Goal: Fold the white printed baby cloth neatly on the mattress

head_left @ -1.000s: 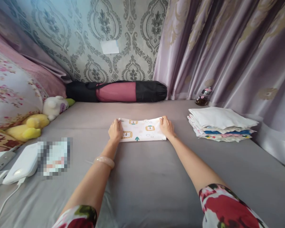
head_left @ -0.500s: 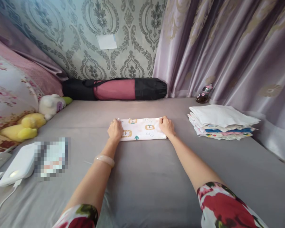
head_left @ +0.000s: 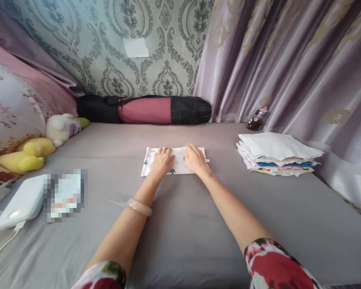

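A folded white cloth (head_left: 176, 170) printed with animal faces and green leaf shapes lies flat on the grey bed sheet, its long side across my view. My left hand (head_left: 162, 161) rests palm down on its left half with the fingers stretched out. On the right half lies my right hand (head_left: 196, 159), its fingers slightly bent and touching the fabric near the far edge. Neither hand is gripping the cloth. A small white tag (head_left: 207, 160) sticks out at the cloth's right end. Both hands hide part of the print.
Right of my hands is a stack of folded cloths (head_left: 279, 146), with a dark bottle (head_left: 257, 119) behind it. A long black and pink bag (head_left: 144, 110) lies against the wall. Plush toys (head_left: 61, 129), a white power bank (head_left: 24, 200) and a blurred-out item (head_left: 66, 196) are leftward.
Both hands have let go of the cloth's two ends and moved inward onto its top. More of the cloth's left and right ends now shows.
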### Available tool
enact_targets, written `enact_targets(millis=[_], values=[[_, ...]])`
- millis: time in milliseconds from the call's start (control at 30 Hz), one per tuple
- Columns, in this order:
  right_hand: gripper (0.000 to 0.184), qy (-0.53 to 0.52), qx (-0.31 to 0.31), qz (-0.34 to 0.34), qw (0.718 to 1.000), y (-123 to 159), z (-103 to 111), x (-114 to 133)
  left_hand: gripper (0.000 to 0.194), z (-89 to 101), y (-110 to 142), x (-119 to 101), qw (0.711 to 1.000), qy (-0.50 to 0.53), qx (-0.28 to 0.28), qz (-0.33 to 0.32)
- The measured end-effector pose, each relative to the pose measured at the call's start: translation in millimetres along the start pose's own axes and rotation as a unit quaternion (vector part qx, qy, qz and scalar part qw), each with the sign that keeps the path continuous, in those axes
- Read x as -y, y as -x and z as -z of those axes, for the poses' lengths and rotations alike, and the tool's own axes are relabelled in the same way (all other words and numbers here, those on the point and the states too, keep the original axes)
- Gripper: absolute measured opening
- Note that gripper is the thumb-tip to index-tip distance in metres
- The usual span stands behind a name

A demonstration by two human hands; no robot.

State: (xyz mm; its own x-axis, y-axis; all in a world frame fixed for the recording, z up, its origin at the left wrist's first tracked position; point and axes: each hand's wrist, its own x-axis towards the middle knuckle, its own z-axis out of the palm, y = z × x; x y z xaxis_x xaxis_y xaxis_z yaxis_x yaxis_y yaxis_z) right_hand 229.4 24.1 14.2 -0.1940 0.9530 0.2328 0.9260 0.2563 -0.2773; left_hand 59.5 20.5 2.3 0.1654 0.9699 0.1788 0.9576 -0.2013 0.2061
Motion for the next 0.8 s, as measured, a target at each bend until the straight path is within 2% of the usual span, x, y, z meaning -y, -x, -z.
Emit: enact_targets(millis=[100, 300, 600, 800], values=[[0.046, 0.002, 0.037, 0.07, 0.997, 3, -14, 21, 0.045, -8.8, 2, -9, 1.0, 0.006, 0.015, -0.02], [0.053, 0.006, 0.07, 0.052, 0.996, 7, -29, 22, 0.053, -15.1, 4, -4, 0.999, 0.002, 0.051, -0.007], [0.054, 0.013, 0.062, 0.053, 0.997, 4, -41, 19, 0.056, -24.4, 2, -1, 0.998, -0.022, 0.054, -0.004], [0.054, 0.003, 0.065, 0.053, 0.996, 3, -40, 18, 0.055, -23.0, 1, -2, 0.998, -0.024, 0.064, 0.004]])
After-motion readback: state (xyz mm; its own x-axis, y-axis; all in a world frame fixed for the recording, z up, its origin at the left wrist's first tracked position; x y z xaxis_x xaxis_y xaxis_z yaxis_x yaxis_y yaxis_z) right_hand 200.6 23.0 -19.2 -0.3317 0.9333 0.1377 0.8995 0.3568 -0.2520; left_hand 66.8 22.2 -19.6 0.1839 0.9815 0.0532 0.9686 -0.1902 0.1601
